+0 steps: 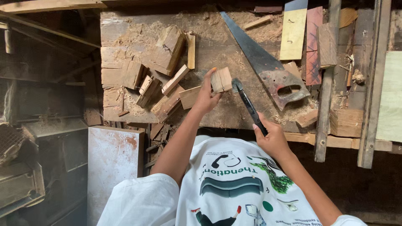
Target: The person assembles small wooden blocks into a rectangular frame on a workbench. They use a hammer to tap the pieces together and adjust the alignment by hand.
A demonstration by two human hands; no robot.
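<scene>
White shirt (234, 188) in the foreground, a person stands at a sawdust-strewn workbench (217, 46). Right hand (272, 138) is closed around the dark handle of a hammer (248, 104), its head beside a small wood block (221, 79). Left hand (206, 97) pinches that block by its lower edge, raised just above the bench. It looks light, rigid and rough-sawn, best gripped across its flat faces. A handsaw (268, 67) lies nearby.

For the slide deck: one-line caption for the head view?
Left hand holds a small wood block on a sawdust-strewn workbench; right hand grips a hammer.
</scene>
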